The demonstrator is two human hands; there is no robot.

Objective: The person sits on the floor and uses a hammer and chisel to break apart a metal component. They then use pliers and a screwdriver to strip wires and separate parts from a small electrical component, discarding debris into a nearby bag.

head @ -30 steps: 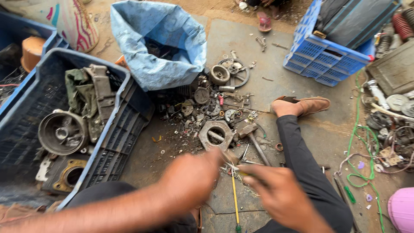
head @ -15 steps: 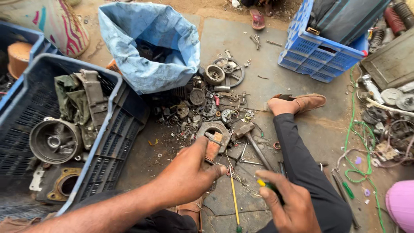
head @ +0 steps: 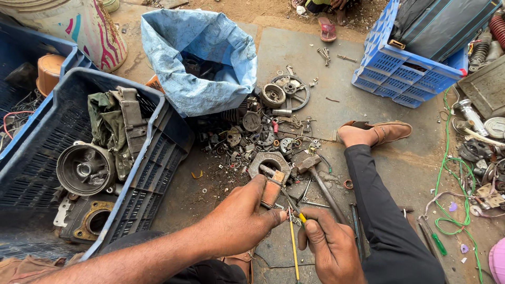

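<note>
Steadying a rusty bracket (head: 271,190), left hand (head: 239,221) has closed on it; right hand (head: 329,247) now grips a yellow-handled screwdriver (head: 295,213)

Bare forearms, dark trouser leg (head: 386,215), tan slip-on shoe (head: 386,131) on the outstretched foot.
</note>
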